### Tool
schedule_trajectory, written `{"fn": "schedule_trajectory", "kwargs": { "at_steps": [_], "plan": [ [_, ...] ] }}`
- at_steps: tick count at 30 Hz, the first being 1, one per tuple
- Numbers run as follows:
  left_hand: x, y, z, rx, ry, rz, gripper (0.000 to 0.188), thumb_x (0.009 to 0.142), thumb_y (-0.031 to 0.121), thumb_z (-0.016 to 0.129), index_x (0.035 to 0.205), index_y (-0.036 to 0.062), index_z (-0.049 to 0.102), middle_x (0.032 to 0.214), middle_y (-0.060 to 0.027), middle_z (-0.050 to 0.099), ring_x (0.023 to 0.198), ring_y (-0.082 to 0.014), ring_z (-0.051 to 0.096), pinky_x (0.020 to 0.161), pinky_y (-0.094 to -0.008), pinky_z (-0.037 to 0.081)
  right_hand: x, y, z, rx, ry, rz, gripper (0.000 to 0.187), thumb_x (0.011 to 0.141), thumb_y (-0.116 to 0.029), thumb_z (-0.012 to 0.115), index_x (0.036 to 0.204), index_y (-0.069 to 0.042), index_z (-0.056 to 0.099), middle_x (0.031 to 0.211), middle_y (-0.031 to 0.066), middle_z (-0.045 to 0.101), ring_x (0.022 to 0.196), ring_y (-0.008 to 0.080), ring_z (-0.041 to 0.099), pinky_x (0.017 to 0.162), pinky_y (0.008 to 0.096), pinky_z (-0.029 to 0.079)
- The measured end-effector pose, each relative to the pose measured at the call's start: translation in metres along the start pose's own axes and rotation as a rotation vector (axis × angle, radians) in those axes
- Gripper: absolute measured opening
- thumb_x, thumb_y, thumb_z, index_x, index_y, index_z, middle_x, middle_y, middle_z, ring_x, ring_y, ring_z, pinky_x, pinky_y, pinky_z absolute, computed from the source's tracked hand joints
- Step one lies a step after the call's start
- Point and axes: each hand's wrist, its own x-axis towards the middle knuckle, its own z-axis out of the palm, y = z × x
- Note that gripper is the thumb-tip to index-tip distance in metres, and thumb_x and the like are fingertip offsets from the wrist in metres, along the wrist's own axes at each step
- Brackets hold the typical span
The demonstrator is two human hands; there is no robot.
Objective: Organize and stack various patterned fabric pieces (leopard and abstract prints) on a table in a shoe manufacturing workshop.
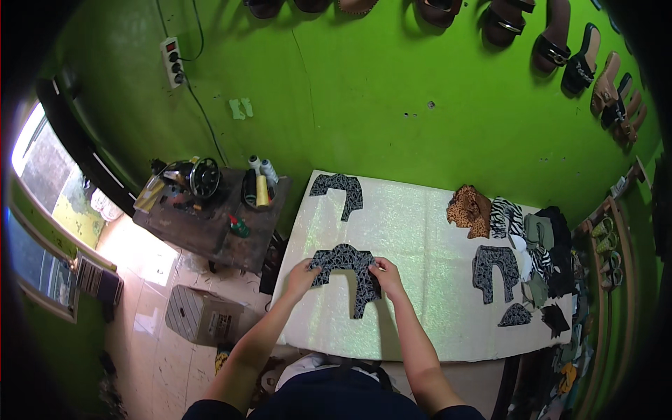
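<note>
Black-and-grey patterned fabric piece (343, 256): it is between the two hands, over the near-left half of the pale surface (413, 294); it has an arch form, with the longer leg at its 5 o'clock. I take this piece as the centre of the clock, with 12 toward the wall.
Left hand (302, 276): nearly closed, thumb and fingers pinching the piece at its 9 o'clock edge.
Right hand (387, 274): also nearly closed, pinching the edge at 3 o'clock.
Shadow: it falls just beside the longer leg; if the whole piece is lifted, I cannot tell.
Second arch-shaped piece (337, 182): at 12 o'clock, near the far-left corner, lying apart from the hands.
Third arch-shaped piece (495, 254): at 3 o'clock, well apart, of similar pattern.
Half-round piece (516, 315): between 3 and 4 o'clock, with a dark angular scrap (555, 320) beside it.
Cloth pile: at 2 o'clock are leopard-print fabric (465, 204) and zebra-print fabric (507, 218); olive fabric (537, 229) lies next to them.
Sewing machine (204, 177): at 10 o'clock, on a dark wooden surface (192, 231), with thread cones (262, 192) near it.
Green wall (350, 105): sandals (500, 21) are set along it, around 1 o'clock.
</note>
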Motion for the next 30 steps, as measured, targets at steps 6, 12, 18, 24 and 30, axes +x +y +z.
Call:
{"fn": "schedule_trajectory", "kwargs": {
  "at_steps": [6, 12, 18, 24, 30],
  "plan": [
    [0.088, 0.020, -0.035, 0.021, -0.049, -0.021, 0.024, 0.078, 0.008, 0.059, 0.100, -0.0007, 0.060, 0.078, -0.0079, 0.064, 0.069, -0.0108, 0.058, 0.065, -0.0258, 0.045, 0.068, -0.012, 0.047, -0.231, 0.192, -0.010, 0.024, 0.081, -0.008, 0.059, 0.104, -0.003, 0.058, 0.082, 0.0047, 0.060, 0.074, 0.0134, 0.056, 0.070, 0.0257, 0.044],
    [0.176, -0.002, -0.032, 0.200, 0.010, 0.021, 0.029, 0.076, 0.011, 0.061, 0.102, 0.0002, 0.060, 0.085, -0.0136, 0.065, 0.076, -0.0206, 0.063, 0.070, -0.0292, 0.046, 0.124, -0.032, 0.065, -0.352, 0.328, -0.034, 0.023, 0.079, -0.007, 0.060, 0.102, -0.007, 0.060, 0.084, 0.0108, 0.063, 0.072, 0.0189, 0.060, 0.067, 0.0293, 0.047],
    [0.223, -0.005, -0.025, 0.170, 0.089, 0.140, 0.036, 0.076, 0.011, 0.063, 0.110, 0.0021, 0.056, 0.101, -0.0169, 0.062, 0.095, -0.0275, 0.060, 0.080, -0.0334, 0.046, 0.177, -0.010, 0.075, -0.487, 0.388, -0.133, 0.020, 0.079, -0.004, 0.057, 0.099, -0.004, 0.061, 0.086, 0.0147, 0.063, 0.075, 0.0239, 0.062, 0.070, 0.0320, 0.048],
    [0.227, 0.005, -0.020, 0.270, 0.240, 0.190, 0.032, 0.075, 0.009, 0.062, 0.105, 0.0022, 0.056, 0.101, -0.0158, 0.060, 0.093, -0.0311, 0.057, 0.080, -0.0368, 0.045, 0.196, -0.012, 0.087, -0.583, 0.422, -0.246, 0.020, 0.080, -0.002, 0.054, 0.098, 0.000, 0.061, 0.092, 0.0183, 0.061, 0.082, 0.0298, 0.061, 0.074, 0.0335, 0.047],
    [0.230, 0.010, -0.020, 0.416, 0.270, 0.302, 0.029, 0.071, 0.008, 0.062, 0.099, 0.0039, 0.058, 0.089, -0.0127, 0.060, 0.083, -0.0287, 0.057, 0.075, -0.0373, 0.045, 0.197, -0.019, 0.092, -0.647, 0.431, -0.247, 0.019, 0.078, 0.000, 0.053, 0.095, 0.001, 0.061, 0.089, 0.0193, 0.060, 0.081, 0.0327, 0.059, 0.074, 0.0354, 0.046]
  ]
}}
